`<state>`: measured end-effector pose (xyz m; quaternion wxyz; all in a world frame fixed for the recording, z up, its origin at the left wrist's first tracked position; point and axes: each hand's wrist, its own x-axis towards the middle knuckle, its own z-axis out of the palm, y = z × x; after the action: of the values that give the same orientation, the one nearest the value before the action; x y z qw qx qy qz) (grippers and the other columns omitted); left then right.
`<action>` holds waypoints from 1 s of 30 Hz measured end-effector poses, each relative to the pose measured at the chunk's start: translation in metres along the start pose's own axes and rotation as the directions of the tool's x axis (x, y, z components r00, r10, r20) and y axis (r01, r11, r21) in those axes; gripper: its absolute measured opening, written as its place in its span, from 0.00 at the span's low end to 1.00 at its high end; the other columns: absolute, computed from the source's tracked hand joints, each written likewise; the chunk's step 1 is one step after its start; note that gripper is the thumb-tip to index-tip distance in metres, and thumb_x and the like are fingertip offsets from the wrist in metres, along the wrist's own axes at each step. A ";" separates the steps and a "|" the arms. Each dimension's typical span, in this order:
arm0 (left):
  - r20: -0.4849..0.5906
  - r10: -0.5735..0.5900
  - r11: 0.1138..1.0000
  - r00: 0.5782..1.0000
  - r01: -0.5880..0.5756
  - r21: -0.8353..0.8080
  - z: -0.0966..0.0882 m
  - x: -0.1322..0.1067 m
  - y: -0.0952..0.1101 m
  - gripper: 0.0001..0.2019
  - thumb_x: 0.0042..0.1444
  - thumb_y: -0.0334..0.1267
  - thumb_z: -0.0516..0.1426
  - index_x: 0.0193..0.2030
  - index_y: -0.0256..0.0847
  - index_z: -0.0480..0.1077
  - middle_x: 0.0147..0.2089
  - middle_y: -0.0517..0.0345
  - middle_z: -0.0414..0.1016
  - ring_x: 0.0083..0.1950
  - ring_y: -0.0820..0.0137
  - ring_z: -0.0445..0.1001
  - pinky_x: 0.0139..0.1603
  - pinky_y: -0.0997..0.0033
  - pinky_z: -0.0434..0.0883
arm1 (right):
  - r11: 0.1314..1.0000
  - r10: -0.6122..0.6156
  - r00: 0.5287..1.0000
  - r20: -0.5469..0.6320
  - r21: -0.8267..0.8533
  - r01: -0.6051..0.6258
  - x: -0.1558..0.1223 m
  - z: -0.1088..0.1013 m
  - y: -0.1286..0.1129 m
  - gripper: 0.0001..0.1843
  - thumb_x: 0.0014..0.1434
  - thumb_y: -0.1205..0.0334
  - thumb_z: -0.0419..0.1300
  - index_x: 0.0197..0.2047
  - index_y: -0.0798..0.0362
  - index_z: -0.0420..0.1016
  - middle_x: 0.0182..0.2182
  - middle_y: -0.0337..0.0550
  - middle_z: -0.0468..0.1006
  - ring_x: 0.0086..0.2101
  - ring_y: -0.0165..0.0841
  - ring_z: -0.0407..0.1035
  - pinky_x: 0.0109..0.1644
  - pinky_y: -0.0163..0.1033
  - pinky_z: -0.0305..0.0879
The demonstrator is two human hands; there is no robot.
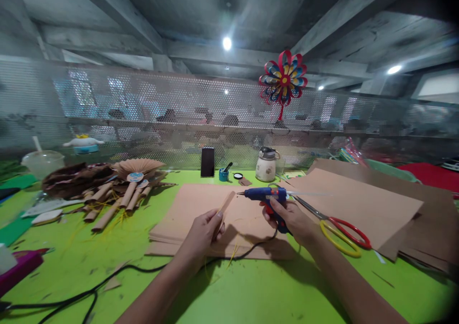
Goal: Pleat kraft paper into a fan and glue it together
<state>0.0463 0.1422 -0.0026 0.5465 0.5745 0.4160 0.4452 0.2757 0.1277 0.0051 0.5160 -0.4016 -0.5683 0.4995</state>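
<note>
– What is the left hand (pixel 209 228) gripping?
– A narrow brown strip (pixel 227 202), pinched at its lower end above the stacked brown paper (pixel 190 207).
– And the right hand (pixel 292 216)?
– Wrapped round the blue glue gun (pixel 263 194), its nozzle (pixel 243 193) near the strip's upper end; scissors (pixel 325 217) lie rightward on the green surface (pixel 247 290).

glue gun (pixel 264 194): 1 | held strip (pixel 228 202): 1 | scissors (pixel 323 216): 1 pair | phone (pixel 207 162): 1 | blue jar (pixel 224 175): 1
</note>
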 end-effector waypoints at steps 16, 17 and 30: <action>-0.025 0.016 1.000 1.000 -0.016 -0.003 0.001 -0.003 0.004 0.16 0.51 0.50 0.56 0.22 0.39 0.62 0.19 0.64 0.61 0.19 0.77 0.54 0.22 0.75 0.48 | 0.998 0.009 1.000 -0.003 -0.065 -0.009 0.000 0.004 0.000 0.23 0.56 0.42 0.55 0.34 0.57 0.69 0.23 0.38 0.66 0.20 0.25 0.57 0.23 0.33 0.51; -0.026 0.011 1.000 1.000 -0.011 -0.002 0.001 -0.003 0.004 0.17 0.51 0.50 0.56 0.23 0.39 0.62 0.19 0.64 0.61 0.19 0.77 0.54 0.22 0.75 0.48 | 0.998 0.008 1.000 -0.001 -0.063 -0.008 0.000 0.004 0.000 0.23 0.56 0.42 0.55 0.34 0.57 0.69 0.22 0.38 0.66 0.19 0.25 0.57 0.23 0.33 0.51; -0.029 0.028 0.999 0.999 -0.029 -0.034 -0.001 0.000 0.001 0.15 0.52 0.49 0.55 0.25 0.39 0.62 0.19 0.65 0.60 0.19 0.78 0.53 0.21 0.76 0.48 | 0.999 0.032 0.999 -0.014 -0.027 -0.032 -0.002 0.010 -0.001 0.25 0.55 0.41 0.56 0.35 0.58 0.70 0.22 0.38 0.66 0.19 0.24 0.56 0.22 0.33 0.50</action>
<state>0.0452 0.1420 -0.0015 0.5438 0.5647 0.4078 0.4681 0.2666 0.1239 0.0060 0.5061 -0.4210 -0.5652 0.4971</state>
